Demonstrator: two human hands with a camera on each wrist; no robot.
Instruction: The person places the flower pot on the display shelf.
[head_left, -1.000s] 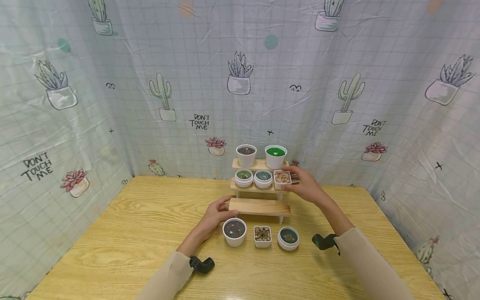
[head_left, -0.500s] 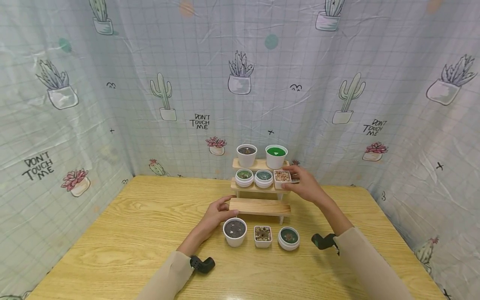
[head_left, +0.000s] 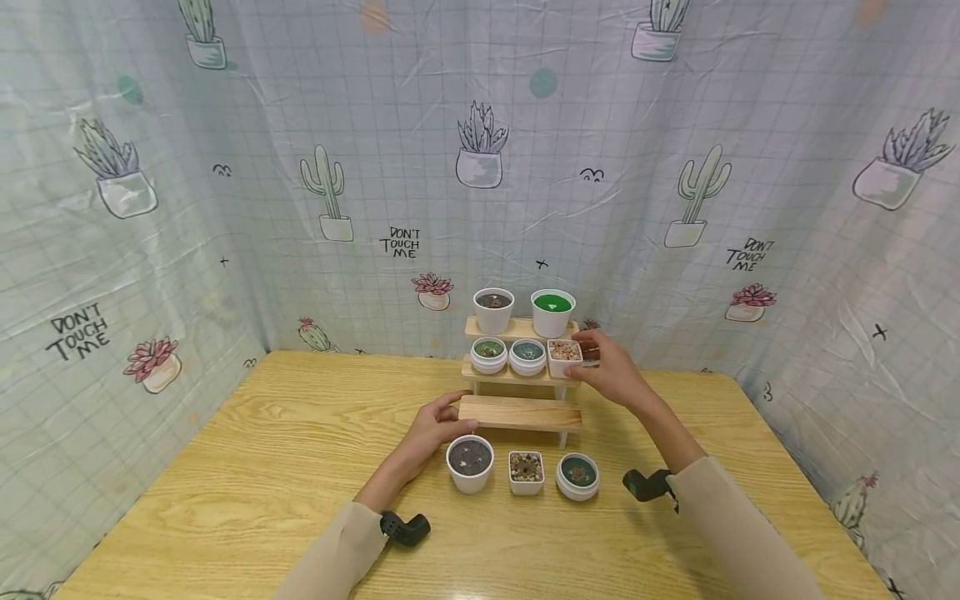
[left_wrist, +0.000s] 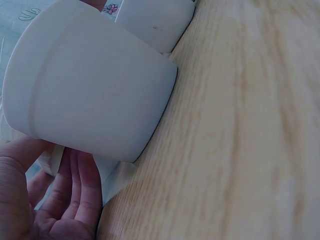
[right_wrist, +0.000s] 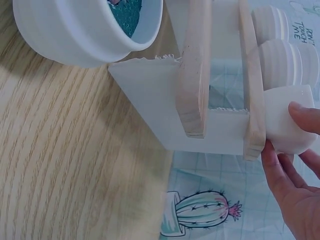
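Right fingers (right_wrist: 277,175) pinching square pot (head_left: 565,360), round pot (head_left: 527,363) alongside, left fingers (head_left: 442,404) gripping lowest shelf (head_left: 520,412), front pots (head_left: 526,483) before it

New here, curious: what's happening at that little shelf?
Left hand grips bottom step. Right hand holds square pot on middle step. Round pot alongside, seemingly not blocking.

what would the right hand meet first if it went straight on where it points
Beyond the square white pebble pot that the right hand holds, probably the round white pot with blue-green filling on the middle shelf; depth is hard to judge.
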